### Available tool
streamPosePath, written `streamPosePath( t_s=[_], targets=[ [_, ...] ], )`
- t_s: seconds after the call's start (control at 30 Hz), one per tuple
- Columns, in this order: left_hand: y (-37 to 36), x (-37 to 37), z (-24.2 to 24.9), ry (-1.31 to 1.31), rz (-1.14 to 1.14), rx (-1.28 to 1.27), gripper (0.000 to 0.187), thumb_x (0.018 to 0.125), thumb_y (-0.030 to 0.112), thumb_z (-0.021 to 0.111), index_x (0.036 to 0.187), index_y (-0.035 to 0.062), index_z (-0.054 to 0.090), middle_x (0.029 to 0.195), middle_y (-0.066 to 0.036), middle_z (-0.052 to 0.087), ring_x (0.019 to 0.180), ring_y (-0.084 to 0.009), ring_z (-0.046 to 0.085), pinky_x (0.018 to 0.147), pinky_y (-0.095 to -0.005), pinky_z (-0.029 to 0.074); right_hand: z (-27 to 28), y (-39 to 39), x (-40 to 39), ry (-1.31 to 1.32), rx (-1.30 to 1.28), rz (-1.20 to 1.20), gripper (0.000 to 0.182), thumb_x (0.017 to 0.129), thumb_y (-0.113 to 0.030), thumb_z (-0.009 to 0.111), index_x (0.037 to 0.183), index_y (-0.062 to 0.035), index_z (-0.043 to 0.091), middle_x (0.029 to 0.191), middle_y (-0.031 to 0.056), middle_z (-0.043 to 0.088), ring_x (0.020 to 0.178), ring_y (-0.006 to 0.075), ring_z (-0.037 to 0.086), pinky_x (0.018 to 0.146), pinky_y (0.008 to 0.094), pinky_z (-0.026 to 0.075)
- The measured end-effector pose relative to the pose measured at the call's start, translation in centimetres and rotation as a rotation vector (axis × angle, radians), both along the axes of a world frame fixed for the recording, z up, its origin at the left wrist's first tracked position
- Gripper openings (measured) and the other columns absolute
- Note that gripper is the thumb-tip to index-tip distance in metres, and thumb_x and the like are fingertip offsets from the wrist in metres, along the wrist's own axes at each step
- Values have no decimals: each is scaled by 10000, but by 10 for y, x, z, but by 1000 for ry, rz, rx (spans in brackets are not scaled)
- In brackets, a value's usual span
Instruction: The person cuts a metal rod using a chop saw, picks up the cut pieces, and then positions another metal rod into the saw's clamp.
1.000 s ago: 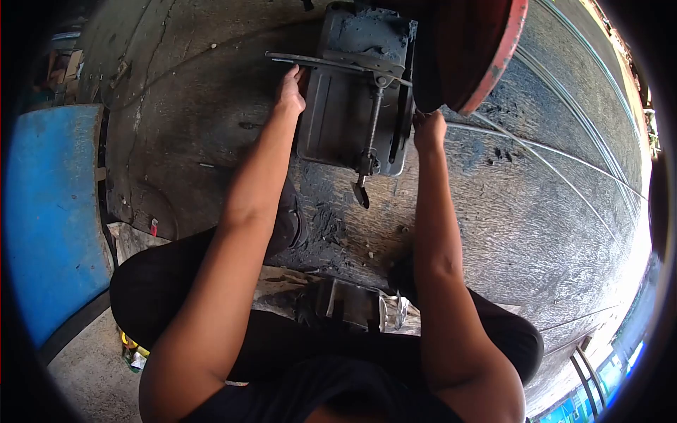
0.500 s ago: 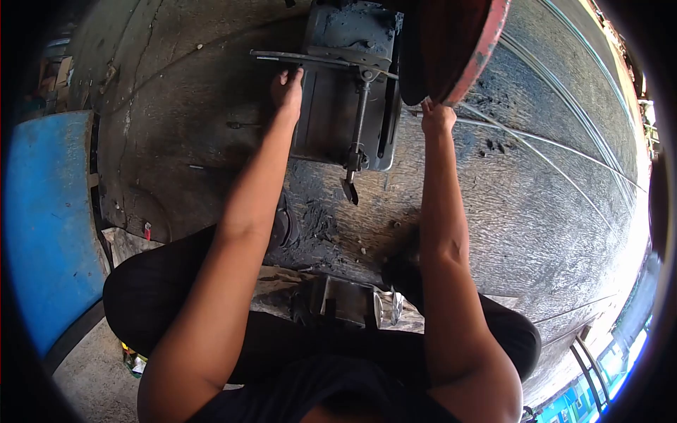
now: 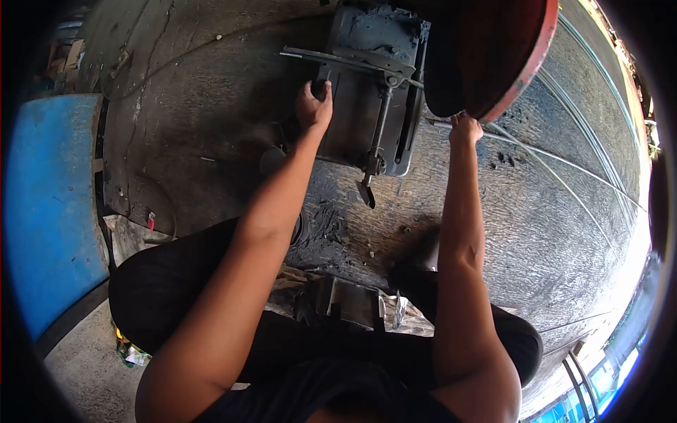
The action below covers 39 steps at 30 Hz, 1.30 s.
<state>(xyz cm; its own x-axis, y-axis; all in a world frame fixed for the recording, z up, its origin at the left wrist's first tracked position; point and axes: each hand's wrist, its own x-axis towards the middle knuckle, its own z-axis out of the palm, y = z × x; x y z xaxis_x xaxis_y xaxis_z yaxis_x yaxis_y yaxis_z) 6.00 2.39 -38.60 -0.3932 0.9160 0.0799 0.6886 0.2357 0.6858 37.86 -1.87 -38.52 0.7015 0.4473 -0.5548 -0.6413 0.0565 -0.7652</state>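
Observation:
My left hand point(image 3: 315, 106) is at the left side of the dark metal saw base point(image 3: 352, 120), just on the near side of a thin metal bar point(image 3: 338, 60) lying across it. Its thumb and fingers are apart, with nothing plainly held. A screw clamp point(image 3: 382, 127) with a threaded rod and crank runs along the base toward me. My right hand point(image 3: 465, 129) is closed at the lower edge of the large red-rimmed cut-off saw guard point(image 3: 525, 77). What the fingers wrap round there is mostly hidden. The guard hides the saw's upper parts.
Long thin metal rods point(image 3: 578, 106) lie across the worn board point(image 3: 536, 233) on the right. Dark grit point(image 3: 324, 229) is scattered before the base. A blue panel point(image 3: 53, 211) stands at left. A metal box-shaped piece point(image 3: 352, 303) sits between my legs.
The view has shifted, moving the base rightward. My left hand has drawn slightly toward me from the bar, its fingers wider apart. The red guard sits lower and farther right, my right hand still at its edge.

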Motion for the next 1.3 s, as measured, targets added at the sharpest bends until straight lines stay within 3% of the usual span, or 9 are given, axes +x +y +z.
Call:
streamPosePath(
  t_s=[0.47, 0.53, 0.73, 0.8, 0.83, 0.9, 1.13, 1.2, 1.3],
  targets=[
    [-4, 17, 18, 236, 18, 9, 489, 824, 417, 527, 1101, 15, 549, 1099, -177, 574, 1005, -339, 565, 844, -405, 468, -39, -18, 27, -21, 35, 166, 533, 769, -218, 685, 1219, -54, 451, 1107, 79, 612, 1023, 212, 587, 819, 305, 483],
    [-2, 19, 20, 221, 40, 11, 502, 802, 418, 545, 1095, 11, 555, 1107, -176, 574, 1015, -325, 565, 862, -395, 460, -26, -30, 28, -1422, -552, 867, 454, 771, -205, 672, 1155, -30, 504, 1026, 124, 637, 959, 281, 613, 805, 346, 483],
    [17, 2, -19, 161, 45, 358, 296, 794, 222, 640, 1003, 20, 581, 998, -157, 605, 857, -310, 622, 732, -384, 511, -26, -14, -7, -1154, -123, 836, 438, 839, -248, 601, 1222, -64, 497, 1161, 100, 571, 1054, 221, 554, 892, 340, 438],
    [18, 18, -3, -917, 27, 154, 167, 845, 122, 620, 968, 13, 589, 927, -121, 603, 772, -220, 657, 575, -299, 534, -88, 6, 1, -1638, -190, 738, 324, 822, -176, 609, 1132, -86, 584, 1098, 140, 616, 1053, 312, 564, 857, 359, 463],
    [14, 36, 26, -877, 8, -38, 145, 895, 113, 556, 959, -16, 560, 896, -135, 606, 662, -212, 661, 485, -253, 537, -76, 11, -13, -1635, -189, 737, 324, 822, -176, 609, 1132, -86, 584, 1098, 140, 616, 1053, 312, 564, 857, 359, 463],
    [18, 55, 46, -1155, 189, -167, 214, 880, 114, 569, 1003, -58, 529, 883, -162, 613, 698, -253, 666, 555, -273, 572, -35, 25, -54, -457, 453, 310, 350, 825, -171, 629, 1156, -78, 563, 1136, 115, 599, 1043, 273, 566, 869, 350, 464],
    [43, 64, 33, -1296, 320, -283, 195, 823, 81, 617, 973, -27, 555, 868, -152, 634, 646, -248, 661, 484, -255, 501, -41, 24, -50, -580, 409, 362, 394, 828, -241, 646, 1180, -107, 532, 1100, 60, 591, 988, 226, 581, 837, 349, 489],
    [43, 71, 35, -1262, 354, -281, 175, 811, 70, 629, 947, -19, 564, 827, -132, 635, 610, -227, 647, 467, -247, 483, -45, 25, -50, 167, 536, 225, 359, 821, -228, 646, 1149, -133, 535, 1057, 53, 595, 960, 196, 587, 804, 348, 504],
    [44, 80, 41, -1214, 424, -284, 133, 785, 63, 661, 874, 19, 573, 757, -80, 620, 563, -182, 608, 489, -256, 475, -9, 14, -59, 187, 417, 261, 344, 815, -221, 645, 1130, -152, 526, 1069, 53, 587, 952, 163, 583, 796, 341, 502]
  ],
)
